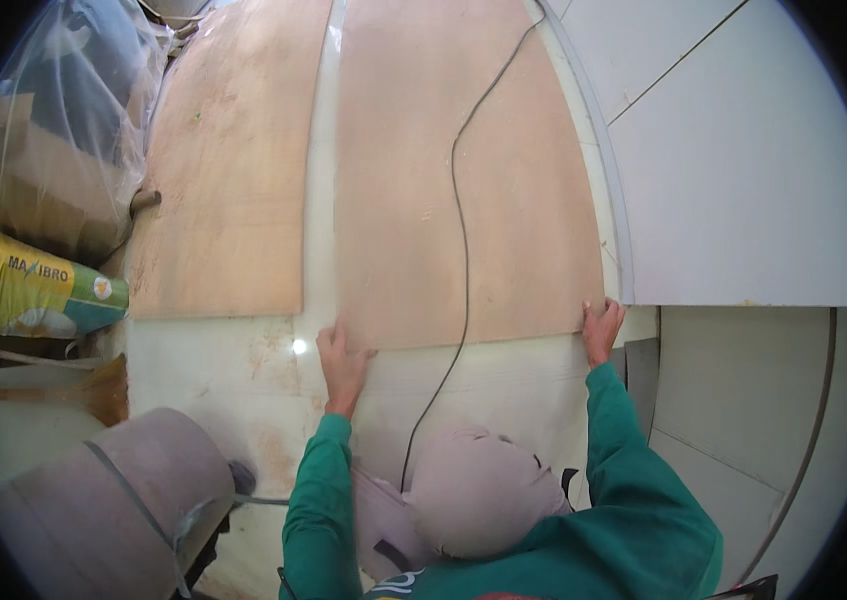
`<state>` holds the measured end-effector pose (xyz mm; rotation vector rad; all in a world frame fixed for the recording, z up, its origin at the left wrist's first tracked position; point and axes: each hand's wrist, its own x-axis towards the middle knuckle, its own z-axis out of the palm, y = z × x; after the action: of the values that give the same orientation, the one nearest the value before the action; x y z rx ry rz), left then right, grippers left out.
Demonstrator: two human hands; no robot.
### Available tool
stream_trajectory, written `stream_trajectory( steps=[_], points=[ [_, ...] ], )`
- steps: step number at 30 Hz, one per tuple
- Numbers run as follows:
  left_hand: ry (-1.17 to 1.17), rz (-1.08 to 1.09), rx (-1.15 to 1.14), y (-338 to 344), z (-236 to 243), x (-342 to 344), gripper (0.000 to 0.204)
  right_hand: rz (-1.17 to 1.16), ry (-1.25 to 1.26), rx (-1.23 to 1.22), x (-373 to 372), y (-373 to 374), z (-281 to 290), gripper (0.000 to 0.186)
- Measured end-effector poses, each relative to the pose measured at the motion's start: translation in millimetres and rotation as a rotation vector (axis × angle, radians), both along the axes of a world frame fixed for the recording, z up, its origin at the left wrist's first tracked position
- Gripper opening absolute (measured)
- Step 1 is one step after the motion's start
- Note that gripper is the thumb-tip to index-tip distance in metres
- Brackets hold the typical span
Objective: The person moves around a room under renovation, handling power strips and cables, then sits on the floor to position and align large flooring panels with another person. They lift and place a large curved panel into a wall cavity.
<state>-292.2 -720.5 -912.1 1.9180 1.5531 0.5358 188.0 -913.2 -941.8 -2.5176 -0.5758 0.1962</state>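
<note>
A long, light brown plywood sheet [399, 200] lies in front of me, its near edge running between my two hands. At the near left corner, my left hand [344, 370] grips the sheet, thumb along the near edge and fingers at the side. My right hand [602, 330] is closed on the near right corner, fingers partly curled over the side edge. A thin black cable [466, 240] runs lengthwise across the sheet's top and down over the near edge. Between my green-sleeved forearms is a rounded shape in pinkish cloth [484, 490].
To the left lies a second plywood sheet [229, 170], separated by a narrow pale gap. Further left are a plastic-wrapped bundle [64, 130], a yellow-green sack [34, 285] and a brush [94, 392]. A dusty strapped cylinder [124, 500] stands near left; large white panels [744, 180] are at right.
</note>
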Motion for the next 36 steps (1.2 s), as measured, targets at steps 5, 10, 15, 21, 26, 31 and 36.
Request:
stream_trajectory(
  steps=[5, 10, 15, 21, 26, 31, 36],
  points=[
    [-0.097, -0.003, -0.01, 5, -7, -6, 0.083, -0.04, -0.034, 0.036, -8, 10, 2, 0.055],
    [-0.149, -0.053, 0.033, 29, -5, 19, 0.075, 0.045, -0.168, -0.002, 28, 18, -12, 0.057],
    [-0.158, -0.065, 0.048, 55, -3, 33, 0.071, -0.016, -0.146, -0.071, 40, 55, -12, 0.057],
    [-0.152, 0.009, 0.024, 43, -5, 39, 0.08, 0.13, -0.464, -0.001, 19, 71, -5, 0.055],
    [-0.35, 0.35, 0.092, 31, -25, 17, 0.054, 0.415, 0.036, -0.095, -141, 167, 68, 0.044],
    [-0.857, 1.046, -0.192, 48, -53, -43, 0.023, 0.589, -0.119, -0.171, -139, 198, 5, 0.037],
    [-1.046, 0.978, -0.354, 79, -40, -88, 0.024, 0.244, 0.067, -0.083, -23, 115, -15, 0.022]
  ],
)
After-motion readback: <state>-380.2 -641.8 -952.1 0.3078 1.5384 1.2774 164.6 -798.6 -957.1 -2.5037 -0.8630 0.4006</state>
